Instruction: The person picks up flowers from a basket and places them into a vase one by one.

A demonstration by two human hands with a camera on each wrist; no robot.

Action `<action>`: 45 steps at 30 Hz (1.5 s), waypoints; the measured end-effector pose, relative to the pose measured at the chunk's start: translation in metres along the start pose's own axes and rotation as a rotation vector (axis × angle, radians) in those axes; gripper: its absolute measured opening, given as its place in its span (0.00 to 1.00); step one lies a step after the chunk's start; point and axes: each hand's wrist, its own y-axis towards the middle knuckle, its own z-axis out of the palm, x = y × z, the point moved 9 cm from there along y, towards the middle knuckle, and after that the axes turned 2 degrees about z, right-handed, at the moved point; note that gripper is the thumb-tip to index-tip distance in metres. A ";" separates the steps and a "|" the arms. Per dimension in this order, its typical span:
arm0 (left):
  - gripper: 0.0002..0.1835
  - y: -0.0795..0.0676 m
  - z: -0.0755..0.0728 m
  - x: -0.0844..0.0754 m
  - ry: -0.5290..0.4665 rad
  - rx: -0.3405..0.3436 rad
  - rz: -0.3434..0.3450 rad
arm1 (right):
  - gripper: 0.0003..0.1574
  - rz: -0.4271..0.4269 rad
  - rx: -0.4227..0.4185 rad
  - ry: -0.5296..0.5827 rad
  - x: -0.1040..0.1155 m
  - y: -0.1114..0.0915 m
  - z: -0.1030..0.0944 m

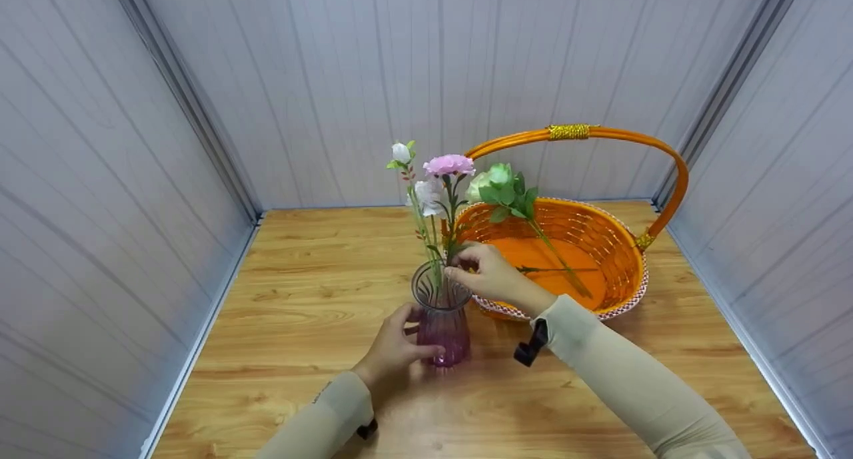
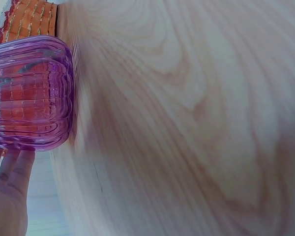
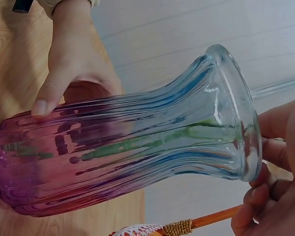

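Note:
A ribbed glass vase [image 1: 448,339], purple at the base and clear at its flared mouth, stands upright on the table. My left hand [image 1: 393,346] holds its lower body, thumb in front and fingers behind. At the mouth, my right hand [image 1: 493,276] pinches the stem of a pink carnation [image 1: 450,165]. White flowers [image 1: 428,198] on tall stems, one a bud [image 1: 400,153], lean up out of the vase. In the right wrist view, green stems [image 3: 137,147] show through the glass, and the right fingers [image 3: 258,194] are curled beside the rim.
To the right stands an orange woven basket [image 1: 623,266] with a tall arched handle [image 1: 678,172]. A pale green-white rose [image 1: 496,179] leans on its back rim, stem inside, crossing another thin stem [image 1: 580,270]. Panelled walls [image 1: 373,79] enclose the wooden table [image 1: 306,272].

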 end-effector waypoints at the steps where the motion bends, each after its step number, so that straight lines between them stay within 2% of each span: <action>1: 0.38 0.000 0.000 0.000 0.002 0.000 0.000 | 0.13 -0.003 -0.005 -0.012 0.001 -0.001 -0.002; 6: 0.38 0.001 0.000 0.000 0.009 0.001 -0.001 | 0.10 0.002 -0.047 -0.006 0.002 -0.004 -0.012; 18: 0.38 0.000 0.000 0.003 0.013 -0.003 -0.027 | 0.12 0.020 -0.101 0.080 -0.015 -0.016 -0.037; 33: 0.39 -0.001 -0.002 0.005 0.018 -0.006 -0.034 | 0.10 0.100 -0.133 0.044 -0.043 -0.035 -0.062; 45: 0.38 -0.001 -0.002 0.005 0.015 -0.013 -0.036 | 0.14 0.153 -0.143 0.026 -0.057 -0.044 -0.081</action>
